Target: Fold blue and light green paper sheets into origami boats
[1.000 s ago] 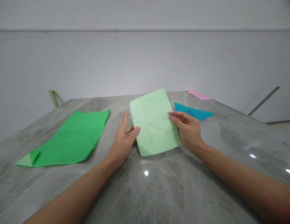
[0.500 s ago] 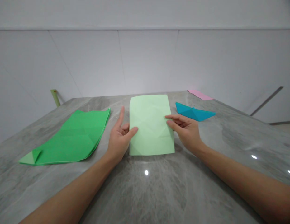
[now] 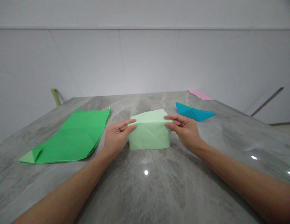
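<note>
A pale green sheet of paper (image 3: 149, 135) is held between my two hands in the middle of the head view. It is bent along a crosswise line, with its upper part tipping back and its lower part hanging toward me. Faint crease lines show on the front. My left hand (image 3: 118, 135) pinches the left end of the bend between thumb and fingers. At the right end, my right hand (image 3: 185, 129) pinches the paper the same way. Behind my right hand lies a blue folded paper boat (image 3: 193, 112).
On the left of the grey marbled table (image 3: 145, 193) lies a stack of green paper (image 3: 74, 137), one corner curled up. A pink paper (image 3: 201, 95) sits near the far right edge. A white wall (image 3: 145, 59) stands behind the table.
The pale green sheet was upright and nearly flat; now it is bent across and lower. My left hand has gone from a raised forefinger to a pinch. My right hand has barely moved.
</note>
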{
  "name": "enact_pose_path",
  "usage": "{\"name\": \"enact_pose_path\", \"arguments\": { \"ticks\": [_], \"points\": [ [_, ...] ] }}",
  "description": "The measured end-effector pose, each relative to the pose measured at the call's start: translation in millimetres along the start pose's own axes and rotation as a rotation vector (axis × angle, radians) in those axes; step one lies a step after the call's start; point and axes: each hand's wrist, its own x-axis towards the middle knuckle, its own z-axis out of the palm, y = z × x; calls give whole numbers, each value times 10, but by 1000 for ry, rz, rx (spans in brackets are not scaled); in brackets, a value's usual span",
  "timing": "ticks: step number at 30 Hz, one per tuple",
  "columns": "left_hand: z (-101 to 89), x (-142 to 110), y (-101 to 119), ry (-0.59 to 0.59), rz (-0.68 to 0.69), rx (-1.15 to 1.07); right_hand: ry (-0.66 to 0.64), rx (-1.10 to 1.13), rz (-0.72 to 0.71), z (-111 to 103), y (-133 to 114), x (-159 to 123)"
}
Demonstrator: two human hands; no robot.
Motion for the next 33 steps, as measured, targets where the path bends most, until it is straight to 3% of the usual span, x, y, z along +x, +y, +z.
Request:
{"name": "enact_pose_path", "arguments": {
  "ticks": [3,9,13,16,20,25,29,33],
  "points": [
    [-6,-10,0,57,90,115,28,-80,-26,15,-51,-21],
    [-48,-33,64,143,406,444,57,-236,-148,33,-111,-33],
    [-18,-78,144,98,473,411,56,-212,-249,50,-147,-25],
    [43,-125,143,22,378,252,-43,-105,-135,80,-158,-52],
    [99,-158,95,26,89,157,-203,20,149,102,-138,-97],
    [100,-138,36,-195,-282,-36,-378,181,423,42,-108,-61],
    [106,-157,45,-335,-374,-44,-590,262,647,15,-140,-54],
    [118,-190,90,-385,-424,-82,-746,178,730,8,-154,-82]
  ]
}}
